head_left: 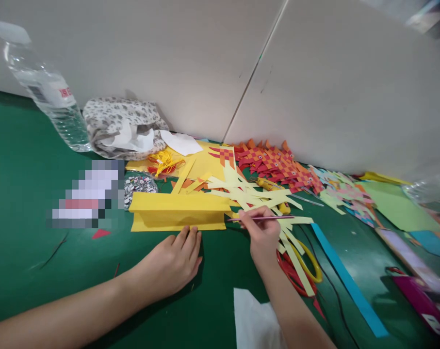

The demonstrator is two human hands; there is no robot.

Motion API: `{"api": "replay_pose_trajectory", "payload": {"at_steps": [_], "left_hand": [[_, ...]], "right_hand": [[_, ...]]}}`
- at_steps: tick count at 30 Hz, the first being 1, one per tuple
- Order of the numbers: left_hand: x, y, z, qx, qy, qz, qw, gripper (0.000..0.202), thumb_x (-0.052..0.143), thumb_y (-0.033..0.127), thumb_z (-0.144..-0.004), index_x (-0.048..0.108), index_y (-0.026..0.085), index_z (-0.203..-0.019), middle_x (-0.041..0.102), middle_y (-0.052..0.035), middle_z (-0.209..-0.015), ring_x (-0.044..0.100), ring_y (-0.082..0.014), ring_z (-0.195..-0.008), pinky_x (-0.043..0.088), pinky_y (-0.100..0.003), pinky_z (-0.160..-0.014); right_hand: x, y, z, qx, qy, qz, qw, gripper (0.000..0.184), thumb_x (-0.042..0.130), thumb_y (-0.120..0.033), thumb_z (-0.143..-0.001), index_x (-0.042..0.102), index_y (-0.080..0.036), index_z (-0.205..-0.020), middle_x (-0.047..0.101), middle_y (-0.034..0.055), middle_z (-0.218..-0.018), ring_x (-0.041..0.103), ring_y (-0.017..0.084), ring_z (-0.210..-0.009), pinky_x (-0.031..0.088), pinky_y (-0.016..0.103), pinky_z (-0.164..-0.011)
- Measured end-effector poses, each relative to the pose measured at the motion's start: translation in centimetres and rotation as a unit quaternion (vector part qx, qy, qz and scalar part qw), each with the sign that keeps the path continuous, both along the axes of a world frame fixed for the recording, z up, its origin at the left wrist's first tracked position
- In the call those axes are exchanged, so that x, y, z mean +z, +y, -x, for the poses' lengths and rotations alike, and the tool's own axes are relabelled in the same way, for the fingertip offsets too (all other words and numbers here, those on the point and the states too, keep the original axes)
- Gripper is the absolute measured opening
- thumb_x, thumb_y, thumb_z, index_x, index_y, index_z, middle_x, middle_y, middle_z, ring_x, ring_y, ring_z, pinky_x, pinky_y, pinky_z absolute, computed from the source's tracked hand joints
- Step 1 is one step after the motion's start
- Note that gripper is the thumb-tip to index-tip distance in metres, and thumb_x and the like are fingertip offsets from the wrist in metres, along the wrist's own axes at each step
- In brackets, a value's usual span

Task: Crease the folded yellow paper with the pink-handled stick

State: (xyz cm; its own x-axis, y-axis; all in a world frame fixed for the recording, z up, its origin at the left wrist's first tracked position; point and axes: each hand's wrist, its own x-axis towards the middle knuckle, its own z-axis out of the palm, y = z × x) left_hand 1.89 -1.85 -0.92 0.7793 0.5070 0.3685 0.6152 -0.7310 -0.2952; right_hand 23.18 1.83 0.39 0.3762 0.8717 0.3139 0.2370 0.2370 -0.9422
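Note:
A creased strip of yellow paper (179,218) lies on the green table, folded lengthwise. My left hand (178,257) rests flat at its lower edge, fingertips touching the paper and nothing gripped. Just off the paper's right end, my right hand (261,232) pinches a slim dark-pink pencil (285,217), held nearly level with its pointed tip toward the paper. Pale yellow paper strips (241,189) lie crossed behind and under the right hand. Red-and-yellow-handled scissors (316,266) sit partly beneath those strips, beside my right wrist.
A water bottle (52,97) and patterned cloth pouch (125,118) stand by the wall. Woven red-orange paper fish (274,162) are piled behind. A bag of googly eyes (141,184) lies left; a blue strip (347,276) and magenta object (419,300) lie right. White paper (254,320) lies in front.

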Motion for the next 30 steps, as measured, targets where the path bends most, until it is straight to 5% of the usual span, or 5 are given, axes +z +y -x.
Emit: {"api": "replay_pose_trajectory", "payload": {"at_steps": [5,30], "left_hand": [[0.11,0.06,-0.04,-0.001,-0.002,0.0,1.0,0.038,0.044,0.026,-0.094,0.065,0.001,-0.113,0.068,-0.0204,-0.112,0.067,-0.0312,-0.098,0.055,-0.035,-0.071],[0.18,0.13,-0.11,-0.002,-0.003,-0.012,1.0,0.037,0.045,0.025,-0.093,0.066,0.002,-0.113,0.068,-0.0202,-0.112,0.068,-0.031,-0.098,0.056,-0.034,-0.07]], "right_hand": [[0.12,-0.16,0.65,0.076,-0.081,0.048,0.993,0.023,0.075,-0.03,-0.072,0.057,-0.02,-0.062,0.059,-0.0018,-0.056,0.056,0.015,-0.054,0.043,0.026,-0.052],[0.36,-0.07,0.56,0.024,-0.061,0.084,0.994,0.03,0.074,-0.035,-0.071,0.051,-0.02,-0.059,0.054,-0.0033,-0.052,0.047,0.012,-0.049,0.037,0.025,-0.05]]}}
